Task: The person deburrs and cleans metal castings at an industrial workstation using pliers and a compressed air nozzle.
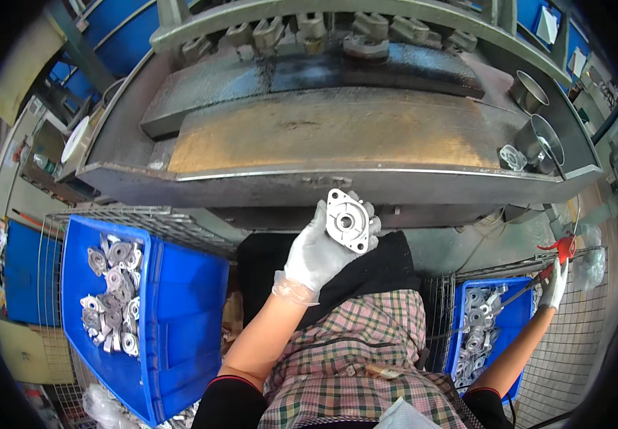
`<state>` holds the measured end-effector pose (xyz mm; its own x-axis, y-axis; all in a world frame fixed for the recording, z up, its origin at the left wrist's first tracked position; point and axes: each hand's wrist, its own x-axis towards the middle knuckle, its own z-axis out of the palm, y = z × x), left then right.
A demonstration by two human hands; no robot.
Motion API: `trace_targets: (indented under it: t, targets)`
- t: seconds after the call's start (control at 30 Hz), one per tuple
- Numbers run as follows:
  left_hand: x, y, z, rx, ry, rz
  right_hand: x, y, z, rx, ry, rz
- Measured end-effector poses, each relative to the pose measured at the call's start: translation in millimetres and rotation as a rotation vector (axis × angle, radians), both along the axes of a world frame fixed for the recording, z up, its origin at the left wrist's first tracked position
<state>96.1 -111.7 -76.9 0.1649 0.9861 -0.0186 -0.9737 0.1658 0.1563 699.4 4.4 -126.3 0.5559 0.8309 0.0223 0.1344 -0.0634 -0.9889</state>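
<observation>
I am facing the wide metal desk (309,132), and its front edge is running just beyond my left hand, so I should be minding that edge with the part I am holding. The larger blue bin (191,314) is standing on my left, and the smaller blue bin (515,325) is sitting on my right; both are carrying loose metal castings. My left hand (330,243), gloved, is grasping a single casting (347,221) over my lap, near the desk's front edge, with its recessed face showing upward. My right hand (553,287), also gloved, is stretching out to the right and seems to be gripping the red tool (565,248), well apart from the casting. For good control, I judge I should be supporting the casting from underneath and leaving its face uncovered, while bringing no glove over the central bore (346,222). I should be turning it gently to the light, checking the bore and the small corner holes, and pointing the tool away from my body.
</observation>
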Motion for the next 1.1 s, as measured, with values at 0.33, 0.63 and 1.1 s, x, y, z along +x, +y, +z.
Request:
trace_targets:
  t: [0.33, 0.63, 1.1]
  targets:
    - [-28, -20, -122, -0.204, -0.083, 0.072, -92, -8, 99, 0.158, -0.014, 0.3]
    - [-59, -21, -215, -0.386, -0.118, 0.211, -359, -54, 81, -0.325, -0.587, 1.358]
    - [-58, -7, -269, -0.196, -0.554, 0.201, -463, -77, 45, -0.375, -1.318, 1.489]
